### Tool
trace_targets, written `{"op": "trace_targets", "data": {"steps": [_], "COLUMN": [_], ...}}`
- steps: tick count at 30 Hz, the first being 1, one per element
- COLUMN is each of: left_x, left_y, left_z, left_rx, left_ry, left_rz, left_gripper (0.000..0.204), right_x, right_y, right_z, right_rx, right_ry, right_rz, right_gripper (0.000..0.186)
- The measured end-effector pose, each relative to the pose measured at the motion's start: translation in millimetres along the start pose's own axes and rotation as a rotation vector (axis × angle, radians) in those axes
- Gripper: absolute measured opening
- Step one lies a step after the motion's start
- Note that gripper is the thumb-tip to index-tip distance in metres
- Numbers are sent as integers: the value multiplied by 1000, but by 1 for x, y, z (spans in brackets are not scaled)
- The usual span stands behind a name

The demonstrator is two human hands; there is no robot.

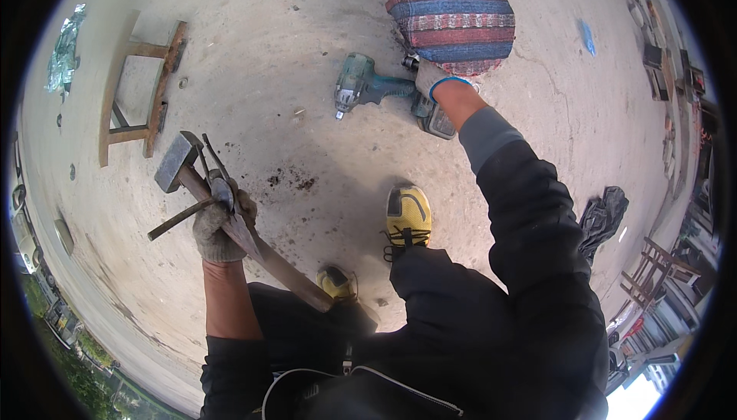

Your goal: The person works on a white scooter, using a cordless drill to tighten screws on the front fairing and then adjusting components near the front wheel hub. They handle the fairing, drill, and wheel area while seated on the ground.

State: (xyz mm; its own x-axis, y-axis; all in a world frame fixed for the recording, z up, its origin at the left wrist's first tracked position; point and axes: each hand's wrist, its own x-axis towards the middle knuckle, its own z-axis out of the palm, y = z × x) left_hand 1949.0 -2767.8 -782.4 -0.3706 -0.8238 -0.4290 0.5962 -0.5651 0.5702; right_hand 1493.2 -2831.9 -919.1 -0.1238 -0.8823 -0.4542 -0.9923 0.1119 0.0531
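In my gloved left hand (217, 224), closed round its wooden handle, is a hammer (178, 160) with a heavy block head. A metal tool with thin rods (180, 220) is clutched against the handle; its exact kind is unclear. My gloved right hand (435, 81) reaches forward to the near edge of a round stool (453, 17) with a striped red and blue cover. It grips there, though the seat's edge hides most of the fingers. A teal and black cordless impact wrench (371, 84) lies on the ground, its battery end just below that hand.
A wooden frame (153, 94) stands at the left, near crumpled clear plastic (64, 55). Dark crumbs (303, 183) dot the concrete ahead of my yellow shoe (407, 213). At the right are a black plastic bag (604, 216), a wooden chair (652, 270) and a blue scrap (587, 36).
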Motion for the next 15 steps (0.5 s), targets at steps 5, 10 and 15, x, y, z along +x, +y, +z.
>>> {"op": "trace_targets", "data": {"steps": [5,10,15], "left_x": [-12,-23,-33], "left_y": [5,9,16], "left_z": [-12,-1,2], "left_rx": [-78,-125,-105], "left_ry": [23,17,-11], "left_rz": [25,87,96], "left_gripper": [56,57,59], "right_x": [42,23,-24], "right_y": [5,4,-9], "right_z": [31,26,-37], "right_rx": [-124,-669,-113], "right_ry": [-175,-130,3], "right_rz": [-41,-317,-329], "right_gripper": [41,41,54]}}
